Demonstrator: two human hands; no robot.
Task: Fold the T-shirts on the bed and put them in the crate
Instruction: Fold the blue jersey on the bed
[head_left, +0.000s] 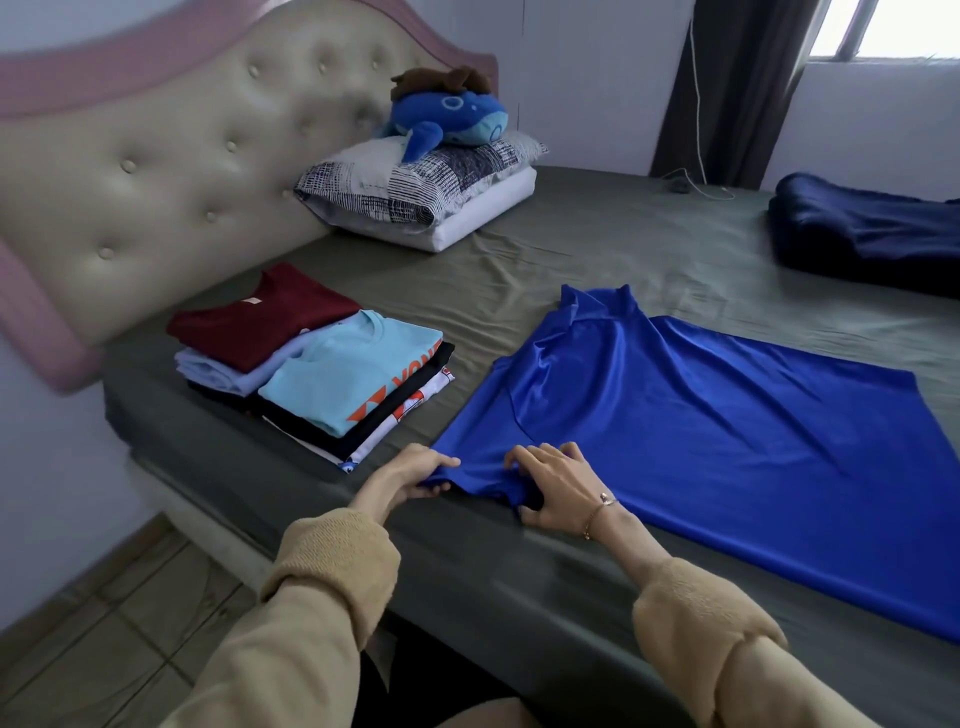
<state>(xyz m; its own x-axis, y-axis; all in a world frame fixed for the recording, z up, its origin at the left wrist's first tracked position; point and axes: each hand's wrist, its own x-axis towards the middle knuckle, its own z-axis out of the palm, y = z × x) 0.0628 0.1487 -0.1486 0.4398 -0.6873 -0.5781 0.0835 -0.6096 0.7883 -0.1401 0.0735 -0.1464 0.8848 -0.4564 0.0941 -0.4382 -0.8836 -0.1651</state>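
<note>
left hand (415, 470): pinches sleeve edge of blue T-shirt (701, 415)
right hand (558, 486): fingers curled, bunching same sleeve just right of left hand
blue T-shirt: flat on bed (519, 561), spreads away right of both hands
folded stack (322, 364): just beyond left hand

A bedroom in a home, told by the bed (597, 244) under an olive-grey sheet running out ahead of the left hand (410, 475) and right hand (558, 483). Beyond and to the left of the hands, a tufted cream headboard (208, 156) edged in pink, with stacked pillows (421, 192) and a blue plush toy (452, 119) against it; close to the left hand, piles of folded T-shirts (317, 364). Far beyond the right hand, a dark curtain (727, 88) beside a bright window (904, 26), and below the left arm, tiled floor (104, 649).
</note>
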